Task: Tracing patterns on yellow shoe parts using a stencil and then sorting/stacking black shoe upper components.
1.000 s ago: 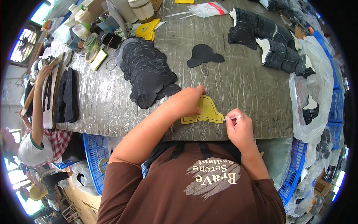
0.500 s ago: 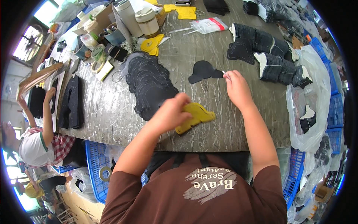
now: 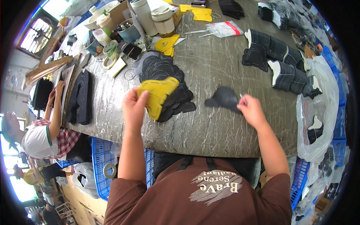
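Observation:
My left hand (image 3: 134, 110) is closed on a yellow template (image 3: 159, 96) with a scalloped edge, its thumb on top. The template is held over the front of a heap of overlapping black cut pieces (image 3: 165, 69). To the right, a single black piece (image 3: 223, 96), rounded and slightly blurred, lies on the table. My right hand (image 3: 252, 109) pinches a thin, pale pen-like stick (image 3: 241, 96) at this piece's right edge. Whether the fingers also grip the piece cannot be made out.
Cups, jars and tape rolls crowd the table's (image 3: 210, 135) back left. Bundled black pieces (image 3: 288, 75) and a plastic bag (image 3: 318, 112) line the right. A clear packet (image 3: 225, 29) lies at the back. At left, a co-worker (image 3: 45, 135) handles dark pieces; blue crates (image 3: 103, 165) stand below.
My left hand has lifted the yellow template and swung it left and away from me, over the heap. The single black piece has slid nearer to me along with my right hand. The view has shifted slightly.

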A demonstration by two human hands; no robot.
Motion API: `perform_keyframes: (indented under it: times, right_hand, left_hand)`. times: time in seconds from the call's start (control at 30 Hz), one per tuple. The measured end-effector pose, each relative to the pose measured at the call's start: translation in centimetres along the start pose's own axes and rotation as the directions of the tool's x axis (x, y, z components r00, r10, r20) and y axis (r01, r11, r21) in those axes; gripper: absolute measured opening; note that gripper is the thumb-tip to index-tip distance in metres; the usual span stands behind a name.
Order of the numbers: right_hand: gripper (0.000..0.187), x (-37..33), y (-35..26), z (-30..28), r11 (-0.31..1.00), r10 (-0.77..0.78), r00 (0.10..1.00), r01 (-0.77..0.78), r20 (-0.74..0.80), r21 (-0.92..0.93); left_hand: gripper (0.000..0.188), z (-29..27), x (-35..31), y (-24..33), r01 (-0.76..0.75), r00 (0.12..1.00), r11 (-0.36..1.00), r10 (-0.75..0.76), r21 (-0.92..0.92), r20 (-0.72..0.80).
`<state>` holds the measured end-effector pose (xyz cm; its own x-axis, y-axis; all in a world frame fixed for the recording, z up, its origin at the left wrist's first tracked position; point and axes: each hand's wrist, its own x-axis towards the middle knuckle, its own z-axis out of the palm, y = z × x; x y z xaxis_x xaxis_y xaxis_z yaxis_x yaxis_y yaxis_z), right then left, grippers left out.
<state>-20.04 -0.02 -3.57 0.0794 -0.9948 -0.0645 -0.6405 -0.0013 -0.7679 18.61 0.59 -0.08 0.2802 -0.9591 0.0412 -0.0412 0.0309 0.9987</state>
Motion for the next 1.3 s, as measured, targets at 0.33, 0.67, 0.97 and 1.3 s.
perform_keyframes:
  times: [0.33, 0.67, 0.97, 1.3]
  right_hand:
    - [0.050, -10.3, -3.0, 2.2, 0.957, -0.178, 0.980, 0.153, -0.086, -0.245]
    - [0.037, -11.3, -2.9, 3.1, 0.951, -0.202, 0.971, 0.164, -0.125, -0.263]
    - [0.037, -11.5, -3.3, 3.9, 0.935, -0.257, 0.956, 0.208, -0.144, -0.289]
    - [0.035, -11.5, -3.3, 3.8, 0.934, -0.254, 0.956, 0.203, -0.147, -0.294]
  left_hand:
    - [0.042, 13.7, -6.6, -1.7, -0.381, 0.804, 0.826, 0.074, 0.416, 0.590]
    - [0.049, 10.9, -11.0, -1.7, -0.640, 0.689, 0.612, 0.189, 0.465, 0.699]
    - [0.030, 10.1, -11.6, -2.2, -0.617, 0.732, 0.636, 0.247, 0.464, 0.635]
    - [0.026, 9.9, -11.9, -2.2, -0.620, 0.726, 0.641, 0.247, 0.454, 0.642]
